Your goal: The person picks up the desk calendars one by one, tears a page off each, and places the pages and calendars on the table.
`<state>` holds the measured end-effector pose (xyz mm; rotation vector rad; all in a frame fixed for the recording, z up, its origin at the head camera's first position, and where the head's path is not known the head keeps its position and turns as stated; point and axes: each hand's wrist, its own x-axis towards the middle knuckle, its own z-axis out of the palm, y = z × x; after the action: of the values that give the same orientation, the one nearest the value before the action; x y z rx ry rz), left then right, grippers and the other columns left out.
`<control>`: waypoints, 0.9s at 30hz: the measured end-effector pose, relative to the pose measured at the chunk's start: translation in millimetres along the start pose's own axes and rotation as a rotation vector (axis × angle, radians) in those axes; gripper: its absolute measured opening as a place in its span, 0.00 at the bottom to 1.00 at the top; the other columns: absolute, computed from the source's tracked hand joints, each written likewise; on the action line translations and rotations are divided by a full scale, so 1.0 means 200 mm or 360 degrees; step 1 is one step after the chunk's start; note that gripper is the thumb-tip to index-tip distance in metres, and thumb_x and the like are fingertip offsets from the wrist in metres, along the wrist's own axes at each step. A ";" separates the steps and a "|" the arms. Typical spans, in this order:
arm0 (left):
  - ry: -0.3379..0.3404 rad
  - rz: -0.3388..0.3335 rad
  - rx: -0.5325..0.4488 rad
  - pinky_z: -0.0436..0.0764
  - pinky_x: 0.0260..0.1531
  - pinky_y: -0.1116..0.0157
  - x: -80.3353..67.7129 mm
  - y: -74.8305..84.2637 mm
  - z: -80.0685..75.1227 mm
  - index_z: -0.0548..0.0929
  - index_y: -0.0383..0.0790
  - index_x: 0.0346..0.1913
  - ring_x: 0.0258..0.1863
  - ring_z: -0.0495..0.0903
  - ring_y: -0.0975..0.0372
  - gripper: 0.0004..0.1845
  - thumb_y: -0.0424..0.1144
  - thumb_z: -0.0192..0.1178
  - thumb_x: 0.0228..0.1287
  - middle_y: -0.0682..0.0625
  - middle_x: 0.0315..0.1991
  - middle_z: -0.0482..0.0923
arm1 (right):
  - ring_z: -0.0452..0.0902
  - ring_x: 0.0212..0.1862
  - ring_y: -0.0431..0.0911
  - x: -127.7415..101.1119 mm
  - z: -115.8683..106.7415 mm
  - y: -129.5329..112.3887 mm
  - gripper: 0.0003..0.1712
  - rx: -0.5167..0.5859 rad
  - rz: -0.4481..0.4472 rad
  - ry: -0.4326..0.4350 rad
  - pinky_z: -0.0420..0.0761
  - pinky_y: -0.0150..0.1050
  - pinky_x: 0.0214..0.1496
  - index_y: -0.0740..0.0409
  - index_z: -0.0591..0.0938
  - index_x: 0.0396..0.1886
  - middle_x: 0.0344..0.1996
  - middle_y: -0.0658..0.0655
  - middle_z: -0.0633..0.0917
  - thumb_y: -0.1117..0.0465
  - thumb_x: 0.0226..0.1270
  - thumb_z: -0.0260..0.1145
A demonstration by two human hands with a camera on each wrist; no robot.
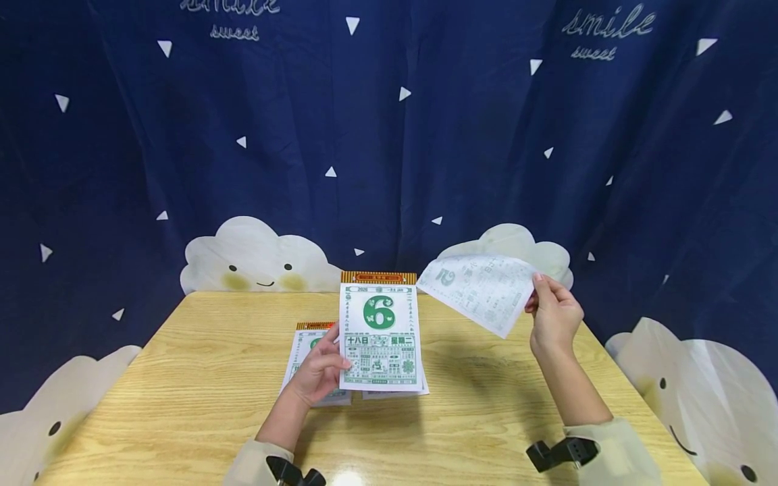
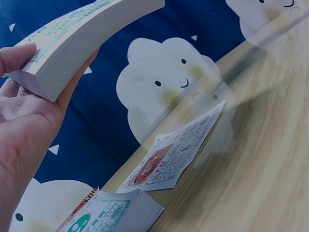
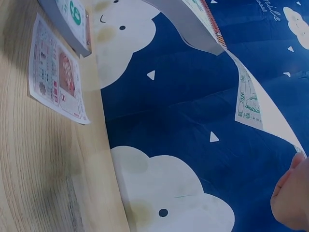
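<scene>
My left hand point(image 1: 328, 364) grips the lower left edge of a thick tear-off calendar pad point(image 1: 378, 337) and holds it tilted up above the table; its top page shows a big green 6. The left wrist view shows the thumb of the left hand point(image 2: 19, 60) on the pad's point(image 2: 82, 34) corner. My right hand point(image 1: 537, 297) pinches the edge of a loose torn calendar sheet point(image 1: 480, 290), raised to the right of the pad. In the right wrist view the sheet point(image 3: 251, 101) hangs from the right hand point(image 3: 292, 193).
A second calendar pad point(image 1: 302, 341) lies flat on the wooden table point(image 1: 200, 378) behind my left hand. A loose printed sheet point(image 2: 174, 154) lies on the table next to it. A dark blue curtain point(image 1: 389, 135) with cloud shapes hangs behind and around the table.
</scene>
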<state>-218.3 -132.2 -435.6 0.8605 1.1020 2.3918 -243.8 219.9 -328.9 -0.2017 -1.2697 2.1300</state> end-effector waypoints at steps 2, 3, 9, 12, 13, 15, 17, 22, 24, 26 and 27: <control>0.0001 -0.0002 0.0004 0.83 0.45 0.63 0.00 0.00 0.00 0.59 0.50 0.70 0.49 0.82 0.58 0.41 0.17 0.38 0.52 0.52 0.54 0.79 | 0.68 0.13 0.36 0.00 0.00 0.00 0.06 0.0000 0.0003 0.0003 0.69 0.25 0.13 0.58 0.82 0.24 0.12 0.49 0.77 0.66 0.60 0.65; 0.0006 -0.0002 0.0004 0.83 0.45 0.63 0.00 0.00 0.00 0.59 0.50 0.70 0.49 0.82 0.58 0.41 0.17 0.38 0.52 0.52 0.54 0.79 | 0.68 0.13 0.36 0.00 0.00 0.00 0.06 0.0001 0.0007 0.0002 0.69 0.25 0.13 0.58 0.82 0.24 0.12 0.49 0.77 0.66 0.60 0.65; 0.0026 -0.0012 0.0003 0.83 0.45 0.63 -0.01 0.00 -0.01 0.58 0.50 0.70 0.49 0.82 0.58 0.41 0.16 0.38 0.52 0.52 0.54 0.79 | 0.68 0.13 0.37 0.00 0.00 -0.01 0.05 -0.0002 0.0006 0.0000 0.69 0.25 0.13 0.58 0.82 0.25 0.12 0.49 0.77 0.67 0.60 0.64; 0.0041 -0.0014 0.0006 0.82 0.46 0.62 -0.01 0.01 -0.01 0.58 0.51 0.70 0.49 0.82 0.58 0.41 0.16 0.38 0.52 0.52 0.54 0.79 | 0.68 0.13 0.37 0.01 -0.01 -0.01 0.05 -0.0006 -0.0001 -0.0005 0.69 0.25 0.13 0.59 0.82 0.25 0.12 0.49 0.77 0.67 0.60 0.65; 0.0050 -0.0014 0.0004 0.82 0.46 0.62 -0.01 0.01 -0.01 0.58 0.51 0.70 0.49 0.82 0.58 0.41 0.16 0.38 0.52 0.52 0.54 0.79 | 0.68 0.12 0.37 0.01 -0.01 -0.01 0.04 -0.0010 -0.0004 -0.0010 0.69 0.25 0.13 0.59 0.82 0.25 0.12 0.49 0.77 0.67 0.60 0.65; 0.0063 -0.0013 0.0006 0.83 0.45 0.62 -0.01 0.01 0.00 0.58 0.51 0.70 0.50 0.82 0.58 0.41 0.16 0.38 0.53 0.52 0.54 0.79 | 0.69 0.12 0.37 0.01 -0.01 -0.01 0.04 -0.0033 -0.0013 -0.0027 0.70 0.24 0.14 0.59 0.82 0.26 0.13 0.49 0.78 0.67 0.59 0.65; 0.0070 -0.0017 0.0003 0.83 0.45 0.62 -0.02 0.02 -0.01 0.59 0.51 0.70 0.49 0.82 0.58 0.41 0.16 0.38 0.53 0.52 0.54 0.79 | 0.70 0.12 0.36 0.01 -0.02 0.00 0.03 -0.0083 -0.0048 -0.0056 0.70 0.24 0.14 0.58 0.81 0.26 0.12 0.49 0.78 0.66 0.59 0.66; 0.0069 -0.0020 0.0009 0.82 0.46 0.61 -0.03 0.02 -0.02 0.58 0.52 0.70 0.49 0.82 0.57 0.41 0.16 0.38 0.53 0.52 0.54 0.79 | 0.71 0.13 0.35 0.04 -0.04 0.02 0.02 -0.0417 -0.0253 -0.0144 0.70 0.23 0.15 0.58 0.82 0.28 0.11 0.45 0.78 0.65 0.60 0.66; 0.0077 -0.0020 0.0008 0.82 0.46 0.61 -0.03 0.03 -0.02 0.58 0.53 0.70 0.50 0.82 0.58 0.41 0.16 0.38 0.53 0.52 0.54 0.79 | 0.71 0.16 0.32 0.06 -0.06 0.04 0.05 -0.0668 -0.0402 -0.0171 0.70 0.22 0.18 0.61 0.83 0.31 0.13 0.39 0.77 0.63 0.60 0.66; 0.0086 -0.0016 0.0005 0.82 0.46 0.62 -0.04 0.03 -0.03 0.59 0.54 0.69 0.50 0.82 0.58 0.41 0.16 0.38 0.53 0.52 0.54 0.79 | 0.70 0.18 0.29 0.08 -0.08 0.06 0.09 -0.0917 -0.0568 -0.0176 0.69 0.20 0.20 0.64 0.83 0.33 0.15 0.34 0.76 0.60 0.60 0.66; 0.0086 -0.0012 0.0003 0.82 0.47 0.62 -0.04 0.04 -0.03 0.59 0.54 0.69 0.50 0.82 0.58 0.41 0.16 0.37 0.53 0.52 0.55 0.79 | 0.69 0.19 0.27 0.10 -0.10 0.07 0.11 -0.1027 -0.0653 -0.0171 0.68 0.18 0.22 0.65 0.83 0.34 0.16 0.33 0.75 0.59 0.60 0.66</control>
<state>-217.5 -144.6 -436.4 0.7954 1.1256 2.4216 -256.8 240.9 -346.7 -0.0830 -1.8509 1.3569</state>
